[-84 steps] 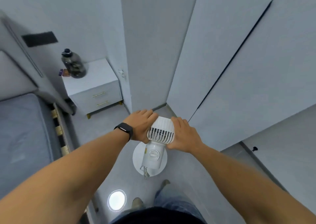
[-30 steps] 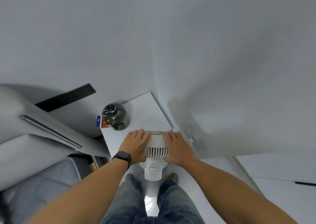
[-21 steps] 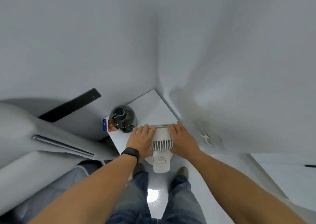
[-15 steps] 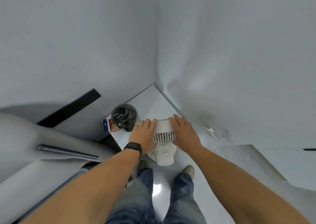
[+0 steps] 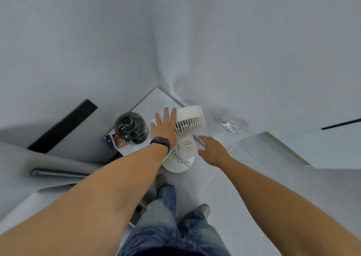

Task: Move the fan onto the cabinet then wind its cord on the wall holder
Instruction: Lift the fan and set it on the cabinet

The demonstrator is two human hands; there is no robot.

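Note:
The white fan (image 5: 188, 130) stands at the front right corner of the pale cabinet (image 5: 156, 101), its round base (image 5: 176, 166) reaching past the front edge; how it rests there is unclear. A short coil of cord (image 5: 183, 161) lies on the base. My left hand (image 5: 165, 127) is flat with straight fingers against the left side of the fan head. Just right of the fan's stem, my right hand (image 5: 212, 148) is open and holds nothing. A small white cross-shaped wall holder (image 5: 227, 125) sits on the wall right of the fan.
A dark round bottle (image 5: 130, 127) and small coloured boxes (image 5: 115, 141) occupy the cabinet's left part. A grey padded headboard (image 5: 48, 164) lies to the left, and a black panel (image 5: 62, 125) is on the wall. My legs (image 5: 168, 226) stand on the tiled floor.
Both hands gripped the fan head while carrying it from the floor to the cabinet. Now both have let go: the left lies flat against the head, the right has dropped beside the stem.

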